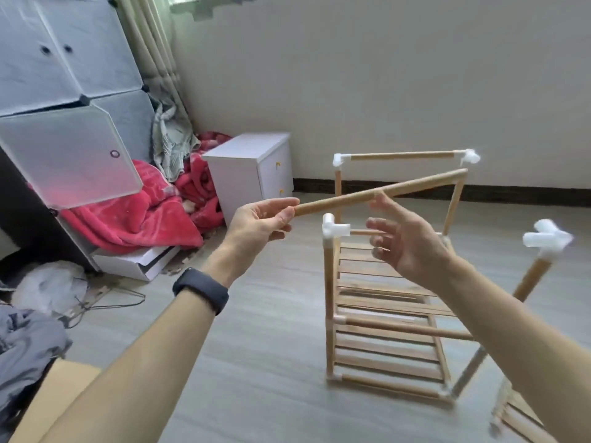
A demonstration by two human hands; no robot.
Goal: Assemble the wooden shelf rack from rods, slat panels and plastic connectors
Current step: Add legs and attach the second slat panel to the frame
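At the near left edge of the floor a cardboard box (pixel 64 398) shows only one plain face, so its contents cannot be told, and a heap of grey clothing (pixel 25 346) lies just beside it. The left hand (pixel 259 225), with a black wristband (pixel 200 290) on its wrist, pinches the near end of a wooden rod (pixel 380 193) between thumb and fingers. The rod runs up and to the right, over the shelf rack (pixel 383 346). The right hand (pixel 406 247) is held wide, fingers spread and gripping nothing. Its top fingertip is at the rod's underside, but blur hides whether it touches.

The shelf rack stands upright on the floor on the right, with slat panels (pixel 387 356) lying across its lower tiers. A white plastic connector (pixel 334 227) caps its near left post, and a blurred connector (pixel 547 239) caps the near right post. A top rod (pixel 403 155) joins the two far posts.

Further left, a clear plastic bag (pixel 51 286) and a wire hanger (pixel 108 302) lie on the floor. A red blanket (pixel 134 219) spreads over a flat white box (pixel 137 263). Behind them stands a modular cube wardrobe (pixel 64 59) with one frosted door (pixel 67 155) swung out; the cube behind that door is too dark to read. A white nightstand (pixel 252 174) stands by the far wall with both drawers closed.
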